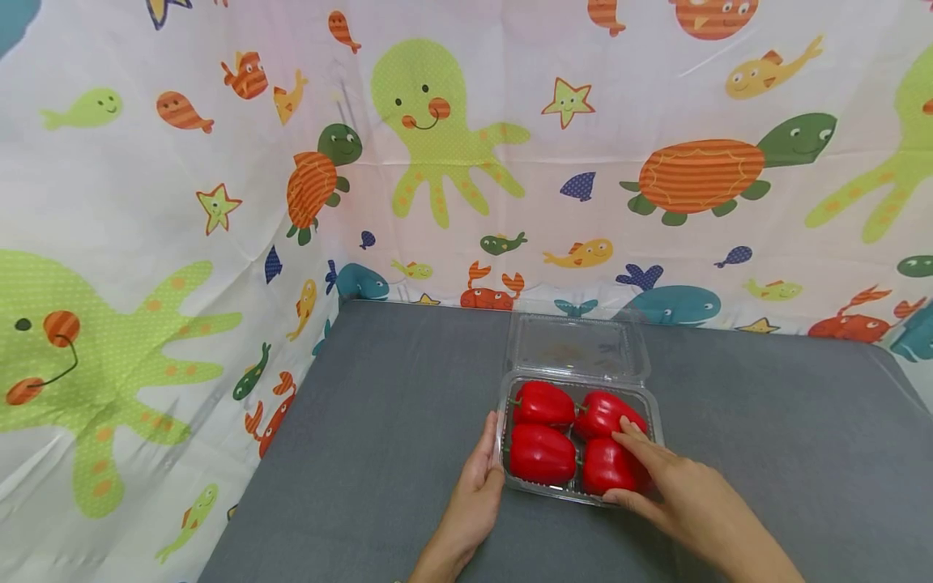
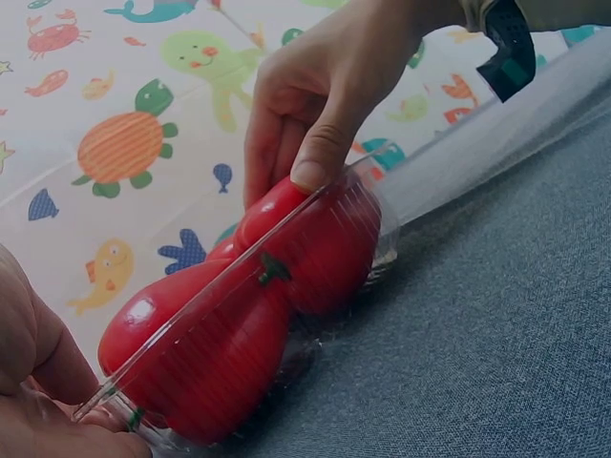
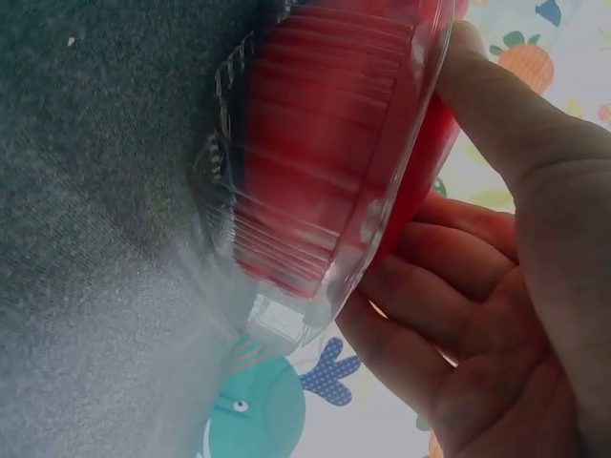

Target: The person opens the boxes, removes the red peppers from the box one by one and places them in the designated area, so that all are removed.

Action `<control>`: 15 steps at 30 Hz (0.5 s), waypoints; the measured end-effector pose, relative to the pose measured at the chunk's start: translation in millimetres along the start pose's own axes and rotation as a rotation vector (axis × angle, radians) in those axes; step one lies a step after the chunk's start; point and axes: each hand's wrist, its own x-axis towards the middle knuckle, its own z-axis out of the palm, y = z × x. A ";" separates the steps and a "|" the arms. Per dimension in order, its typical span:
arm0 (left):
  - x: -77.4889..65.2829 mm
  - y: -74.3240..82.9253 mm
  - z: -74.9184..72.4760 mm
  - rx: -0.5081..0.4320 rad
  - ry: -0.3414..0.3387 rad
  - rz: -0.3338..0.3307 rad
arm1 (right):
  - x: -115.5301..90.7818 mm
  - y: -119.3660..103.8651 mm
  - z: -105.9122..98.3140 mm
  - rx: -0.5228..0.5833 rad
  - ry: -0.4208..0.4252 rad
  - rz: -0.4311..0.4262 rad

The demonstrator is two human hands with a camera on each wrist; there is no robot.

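Observation:
A clear plastic clamshell container (image 1: 651, 406) lies on the grey surface with its lid folded back. Inside sit several red bell peppers, two at the back and two in front. The left hand (image 1: 470, 502) grips the container's left side near the front corner; its fingers run along the wall, and the left wrist view shows them at the rim. The right hand (image 1: 685, 494) holds the front right bell pepper (image 1: 607, 465), thumb at the front and fingers over its far side, touching the back right bell pepper (image 1: 607, 411). The hand partly hides both.
Behind the container the open clear lid (image 1: 576, 346) lies flat, close to the rear wall. A patterned cloth (image 1: 452, 162) with sea animals hangs behind and to the left. Grey cloth (image 1: 394, 389) covers the table on both sides.

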 end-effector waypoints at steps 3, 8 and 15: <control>0.4 -0.1 -0.6 0.009 0.003 0.000 | 1.0 -0.2 -1.5 -0.012 0.019 -0.019; 0.6 0.1 -1.3 0.017 0.008 -0.007 | 3.9 0.6 -5.2 -0.038 0.029 -0.055; 0.0 -0.4 -1.0 0.012 0.010 -0.009 | 6.0 2.1 -8.1 -0.081 0.024 -0.107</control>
